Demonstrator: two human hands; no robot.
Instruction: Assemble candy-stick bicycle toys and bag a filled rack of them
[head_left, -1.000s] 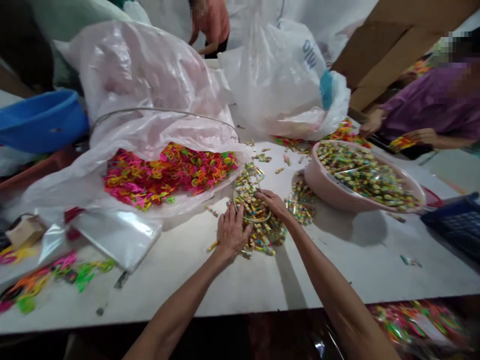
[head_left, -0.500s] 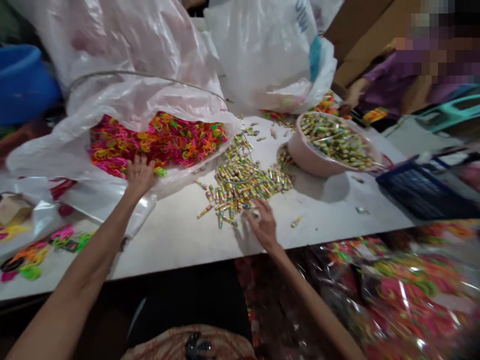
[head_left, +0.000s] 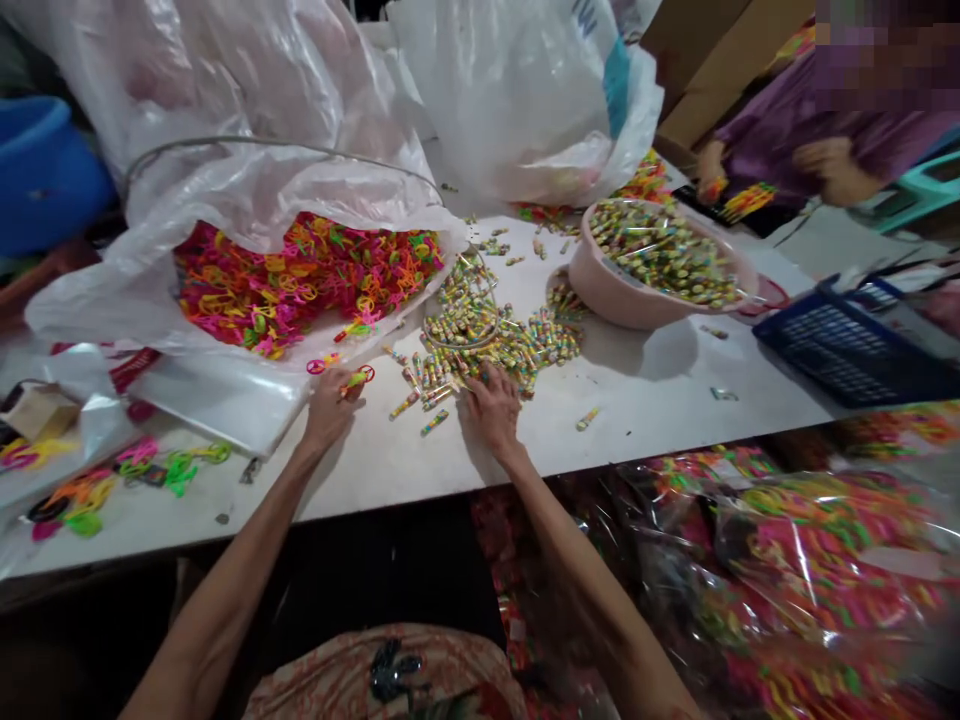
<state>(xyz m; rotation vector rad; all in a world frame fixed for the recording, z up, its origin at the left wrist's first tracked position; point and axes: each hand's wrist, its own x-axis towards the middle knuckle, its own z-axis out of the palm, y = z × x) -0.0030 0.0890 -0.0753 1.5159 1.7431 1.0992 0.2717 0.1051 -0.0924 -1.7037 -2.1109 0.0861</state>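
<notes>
Left hand pinches neon plastic pieces; right hand lies spread, palm down, on candy pile (pile's near edge).

Two hands on the desk: left hand, right hand. One pink bowl of wrapped candies, one loose candy heap, too many to count. Two big plastic bags, one with neon toys, one behind. One blue basin, one blue basket.
</notes>
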